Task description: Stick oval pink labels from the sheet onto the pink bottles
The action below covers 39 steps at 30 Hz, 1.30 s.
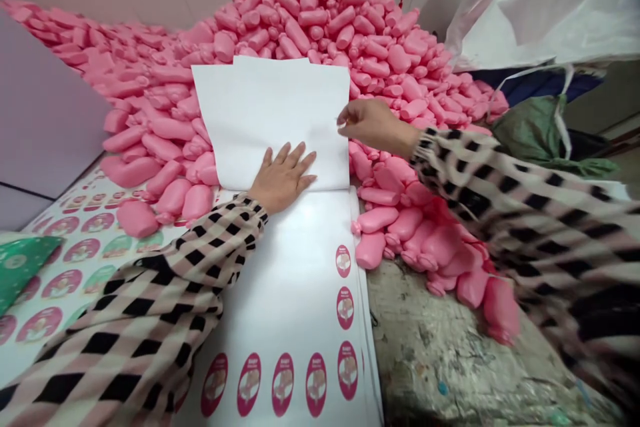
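My left hand [283, 177] lies flat with fingers spread on a blank white sheet [270, 107], just above a crease or edge across it. At the sheet's right edge, my right hand [375, 125] has thumb and fingers pinched together, seemingly on that edge; the exact contact is hard to make out. Below my left hand lies a sticker sheet [290, 267], mostly bare white. Several oval magenta labels [284, 383] remain along its bottom and right side. More sheets show beneath its right edge.
A large heap of pink plastic bottles [300, 20] rises behind the sheets and spills down both sides. Round-label sheets [80, 250] lie at left beside a green packet [25, 267]. A worn tabletop [425, 347] shows at right, with a white sack [540, 7] and green bag [533, 130] beyond.
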Available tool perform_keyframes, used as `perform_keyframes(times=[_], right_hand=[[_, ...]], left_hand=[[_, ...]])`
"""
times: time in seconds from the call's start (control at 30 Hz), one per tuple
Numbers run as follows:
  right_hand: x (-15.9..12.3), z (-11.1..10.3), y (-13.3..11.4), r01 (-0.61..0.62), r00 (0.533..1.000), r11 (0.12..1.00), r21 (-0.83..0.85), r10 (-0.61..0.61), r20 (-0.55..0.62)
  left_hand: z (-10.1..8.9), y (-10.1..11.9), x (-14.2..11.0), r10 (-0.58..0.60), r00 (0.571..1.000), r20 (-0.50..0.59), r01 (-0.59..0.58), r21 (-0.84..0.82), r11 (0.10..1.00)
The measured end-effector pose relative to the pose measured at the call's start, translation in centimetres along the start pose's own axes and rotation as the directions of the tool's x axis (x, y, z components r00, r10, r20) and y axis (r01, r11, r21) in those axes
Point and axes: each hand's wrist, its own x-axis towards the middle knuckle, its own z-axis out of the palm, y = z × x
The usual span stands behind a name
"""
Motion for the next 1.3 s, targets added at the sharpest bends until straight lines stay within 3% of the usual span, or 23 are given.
perform_keyframes(times=[0.03,0.1,0.17,0.23,0.3,0.37,0.47,0.53,0.6,0.67,0.77,0.93,1.0,1.07,1.1,1.17,1.23,1.3], right_hand=[[-1.7,-0.5,-0.8,0.101,0.970,0.992,-0.071,-0.082,0.229],[-5.6,-1.3,-2.0,0.169,0.886,0.982,-0.085,-0.114,0.449],[-9.3,-1.5,-2.5,0.283,0.818,0.932,-0.228,-0.110,0.565],[-12.2,-1.0,-2.3,0.390,0.799,0.834,-0.389,-0.098,0.593],[-14.0,-0.4,-1.7,0.433,0.816,0.770,-0.469,-0.114,0.567],[-14.8,0.2,-1.2,0.430,0.835,0.764,-0.481,-0.133,0.534],[-15.2,0.3,-1.1,0.363,0.875,0.803,-0.473,-0.119,0.469],[-15.8,0.2,-1.8,0.275,0.926,0.860,-0.430,-0.117,0.359],[-16.9,0.5,-2.8,0.207,0.963,0.946,-0.251,-0.152,0.221],[-18.1,1.3,-3.5,0.183,0.976,0.982,0.043,-0.187,0.111],[-19.8,3.2,-3.6,0.119,0.992,0.943,0.310,-0.129,0.014],[-21.2,4.0,-2.4,-0.044,0.997,0.991,0.127,0.034,0.074],[-21.6,3.5,-2.8,-0.057,0.997,0.970,0.236,0.045,0.057],[-21.8,3.0,-4.0,-0.115,0.993,0.859,0.500,0.079,0.093],[-22.0,2.9,-4.7,-0.169,0.984,0.763,0.625,0.094,0.150],[-22.4,3.2,-6.2,-0.283,0.956,0.568,0.773,0.098,0.278],[-23.0,4.2,-7.5,-0.327,0.942,0.449,0.831,0.082,0.326],[-23.8,5.7,-8.5,-0.300,0.952,0.414,0.860,0.074,0.297]], left_hand=[[-0.1,0.0,0.0,-0.001,1.000,0.008,0.001,-0.010,1.000],[-0.4,0.1,-0.1,-0.014,1.000,0.011,0.014,-0.024,1.000],[-0.9,0.5,-0.6,-0.036,0.999,-0.018,0.035,-0.031,0.999],[-1.7,1.2,-1.6,-0.040,0.998,-0.054,0.038,-0.035,0.999],[-2.5,2.2,-3.6,-0.004,0.999,-0.050,0.002,-0.040,0.999],[-3.2,3.8,-6.3,0.046,0.999,-0.006,-0.046,-0.053,0.998],[-3.8,6.8,-11.5,0.105,0.992,0.075,-0.098,-0.094,0.991],[-3.8,9.2,-14.9,0.142,0.984,0.111,-0.128,-0.129,0.983],[-3.6,11.4,-17.8,0.160,0.979,0.123,-0.139,-0.164,0.977],[-3.2,13.2,-19.9,0.148,0.980,0.130,-0.121,-0.197,0.973],[-2.5,14.6,-21.6,0.110,0.986,0.123,-0.079,-0.229,0.970],[-1.8,14.3,-22.1,0.109,0.992,0.068,-0.081,-0.324,0.943],[-2.2,14.0,-21.8,0.056,0.998,0.025,-0.039,-0.458,0.888],[-3.1,14.1,-21.2,-0.093,0.996,0.011,0.075,-0.680,0.730],[-3.6,14.2,-20.8,-0.181,0.983,0.038,0.138,-0.799,0.585],[-4.8,14.7,-19.9,-0.299,0.941,0.158,0.220,-0.958,0.183],[-5.7,15.4,-18.9,-0.267,0.924,0.275,0.225,-0.953,-0.203],[-6.1,15.9,-18.2,-0.194,0.927,0.321,0.211,-0.873,-0.440]])
